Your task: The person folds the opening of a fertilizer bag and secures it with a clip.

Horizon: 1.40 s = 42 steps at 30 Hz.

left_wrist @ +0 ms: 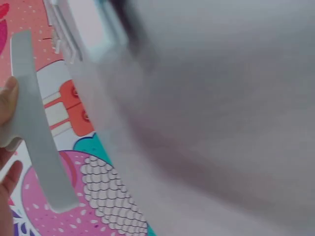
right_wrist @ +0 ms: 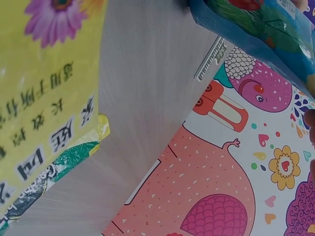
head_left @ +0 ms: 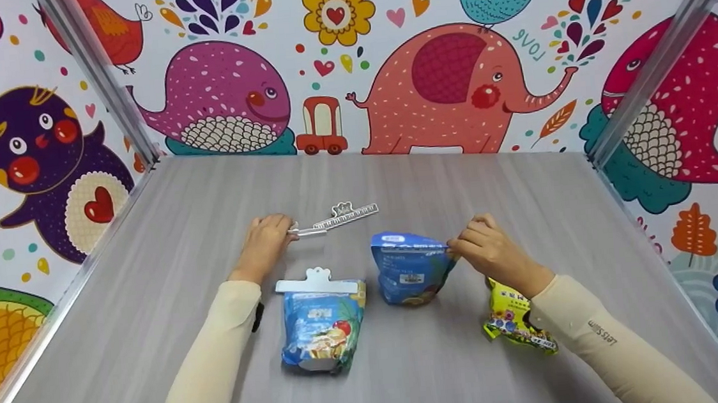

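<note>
My left hand [head_left: 266, 242] grips a white bag clip [left_wrist: 42, 128] by its handle; the long bar shows in the left wrist view, with the thumb on it. With its fingers, my right hand [head_left: 497, 251] pinches the upper right corner of a blue snack bag [head_left: 413, 274], whose bottom is at or near the table. That bag's top edge carries no clip. Left of it lies a second blue snack bag [head_left: 321, 332], with a white clip [head_left: 317, 285] across its top. Another bag clip [head_left: 348, 215] lies on the table just beyond my left hand.
A yellow-green packet [head_left: 515, 317] lies under my right forearm, partly hidden by it; the right wrist view shows its yellow front [right_wrist: 49, 98] close up. The grey table [head_left: 410, 364] ends at a cartoon-printed wall [head_left: 329, 69], with metal posts at both back corners.
</note>
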Motion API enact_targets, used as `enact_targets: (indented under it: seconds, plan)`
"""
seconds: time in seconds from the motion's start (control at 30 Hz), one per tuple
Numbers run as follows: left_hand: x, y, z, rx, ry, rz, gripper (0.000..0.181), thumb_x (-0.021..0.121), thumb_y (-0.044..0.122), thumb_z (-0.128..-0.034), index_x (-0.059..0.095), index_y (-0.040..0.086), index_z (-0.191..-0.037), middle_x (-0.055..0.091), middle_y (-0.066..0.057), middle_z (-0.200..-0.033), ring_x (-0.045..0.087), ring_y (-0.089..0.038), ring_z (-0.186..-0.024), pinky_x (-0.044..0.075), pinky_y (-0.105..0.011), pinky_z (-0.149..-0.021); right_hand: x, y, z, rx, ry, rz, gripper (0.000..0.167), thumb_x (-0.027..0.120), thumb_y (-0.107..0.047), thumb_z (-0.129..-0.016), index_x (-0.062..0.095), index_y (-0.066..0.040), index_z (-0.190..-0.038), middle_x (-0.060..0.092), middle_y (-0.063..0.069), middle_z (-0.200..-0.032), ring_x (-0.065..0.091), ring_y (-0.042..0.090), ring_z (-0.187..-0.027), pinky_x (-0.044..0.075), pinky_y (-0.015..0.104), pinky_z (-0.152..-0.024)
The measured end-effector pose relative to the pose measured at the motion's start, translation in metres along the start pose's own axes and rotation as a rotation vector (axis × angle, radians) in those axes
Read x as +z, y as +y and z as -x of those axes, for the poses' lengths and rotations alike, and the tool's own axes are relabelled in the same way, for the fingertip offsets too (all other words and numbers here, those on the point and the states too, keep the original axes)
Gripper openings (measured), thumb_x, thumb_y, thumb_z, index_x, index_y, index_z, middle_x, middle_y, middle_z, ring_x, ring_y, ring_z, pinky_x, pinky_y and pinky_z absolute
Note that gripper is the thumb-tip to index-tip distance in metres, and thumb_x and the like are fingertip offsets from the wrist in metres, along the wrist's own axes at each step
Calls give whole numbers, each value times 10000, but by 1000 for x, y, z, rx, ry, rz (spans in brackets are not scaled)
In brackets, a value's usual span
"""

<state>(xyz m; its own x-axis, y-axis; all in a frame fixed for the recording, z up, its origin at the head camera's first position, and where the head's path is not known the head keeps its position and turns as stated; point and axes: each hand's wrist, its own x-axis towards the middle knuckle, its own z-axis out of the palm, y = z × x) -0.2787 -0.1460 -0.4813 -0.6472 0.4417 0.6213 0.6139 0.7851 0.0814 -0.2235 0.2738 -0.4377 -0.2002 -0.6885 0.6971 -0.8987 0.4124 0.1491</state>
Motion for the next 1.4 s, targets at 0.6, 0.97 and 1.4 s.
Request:
enact_targets:
  seconds: [0.6, 0.97, 1.4]
  plan:
    - [-11, 12, -7, 97, 95, 76, 284, 812, 114, -771, 650, -28, -956, 657, -119, -881, 629, -288, -836, 453, -424, -728, -1, -1, 0, 0, 3, -4, 190, 600, -178, -997, 700, -22, -950, 634, 54, -767, 527, 222, -700, 448, 435, -703]
    - [-20, 31, -22, 177, 182, 56, 291, 780, 160, -811, 642, -28, -985, 642, -117, -881, 606, -270, -826, 456, -426, -760, 0, 1, 2, 6, -8, -2, 254, 545, -206, -1031, 695, -23, -937, 635, 54, -772, 528, 221, -705, 454, 427, -702]
    - [-33, 62, -40, 249, 270, 48, 312, 837, 154, -769, 655, -7, -965, 658, -96, -865, 599, -242, -791, 442, -427, -788, 0, 1, 1, 6, -14, -3, 220, 577, -189, -1015, 699, -20, -948, 638, 58, -773, 532, 224, -705, 458, 431, -715]
